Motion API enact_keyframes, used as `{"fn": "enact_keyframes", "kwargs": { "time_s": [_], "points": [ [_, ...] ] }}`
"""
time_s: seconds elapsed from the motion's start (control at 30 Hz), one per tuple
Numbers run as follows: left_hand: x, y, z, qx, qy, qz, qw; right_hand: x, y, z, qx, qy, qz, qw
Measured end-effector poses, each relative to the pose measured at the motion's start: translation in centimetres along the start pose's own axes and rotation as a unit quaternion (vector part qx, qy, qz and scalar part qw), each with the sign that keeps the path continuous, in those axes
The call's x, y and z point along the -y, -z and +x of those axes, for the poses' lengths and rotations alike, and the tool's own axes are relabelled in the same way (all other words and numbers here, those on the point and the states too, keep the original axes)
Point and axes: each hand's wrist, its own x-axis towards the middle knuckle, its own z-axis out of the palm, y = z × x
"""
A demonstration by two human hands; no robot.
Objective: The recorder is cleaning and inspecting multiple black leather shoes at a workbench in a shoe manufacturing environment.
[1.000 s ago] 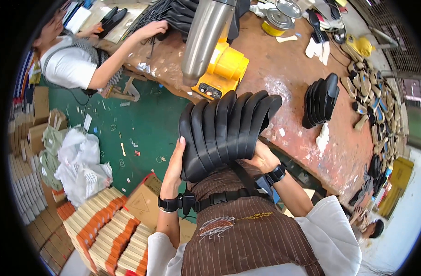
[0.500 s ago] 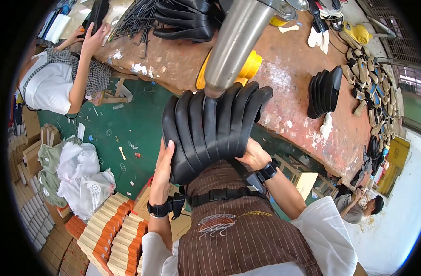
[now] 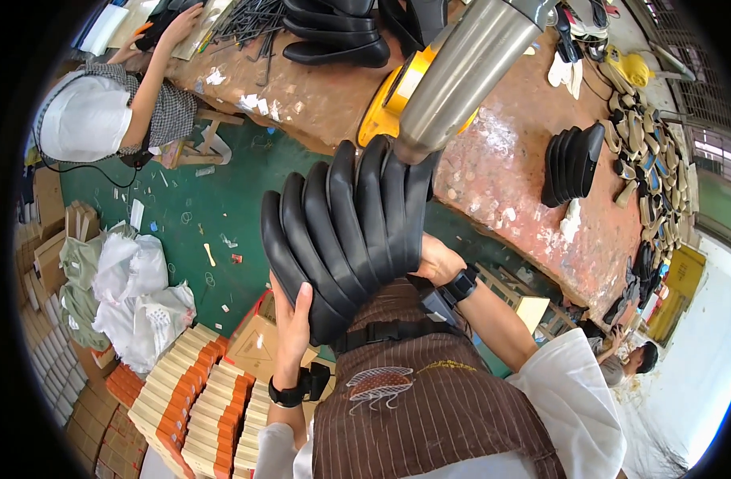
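Observation:
A row of several black shoes, nested one against another, is held up before my apron. My left hand presses on the row's left end, thumb over the outermost shoe. At the other end my right hand grips low, its fingers partly hidden behind the shoes. The metal nozzle of what looks like a hot-air gun slants down over the row. Its tip is close to the shoe tops on the right; whether it touches them I cannot tell. Beyond it a yellow tool body shows.
The worn workbench carries more black shoes, a small black stack and many beige shoes. One co-worker handles something dark at far left; another person is at right. White sacks and shoeboxes stand lower left.
The row of shoes has swung left and tilted in my hands. The nozzle now lies over its right end instead of its middle. The co-worker's hands at left have shifted.

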Motion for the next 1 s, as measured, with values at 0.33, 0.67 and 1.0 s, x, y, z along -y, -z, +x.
{"fn": "enact_keyframes", "kwargs": {
  "time_s": [0.33, 0.67, 1.0],
  "points": [
    [2.4, 2.8, -1.5, -0.078, 0.004, 0.201, 0.976, -5.4, -2.8, 3.7, 0.056, 0.079, -0.295, 0.95],
    [6.2, 2.8, -0.1, 0.145, 0.012, -0.124, 0.982, -4.1, -11.9, -5.1, 0.009, 0.257, -0.721, 0.644],
    [6.6, 1.1, -0.8, 0.209, 0.025, -0.165, 0.964, -1.4, -8.4, -11.9, 0.098, 0.294, -0.573, 0.759]
  ]
}}
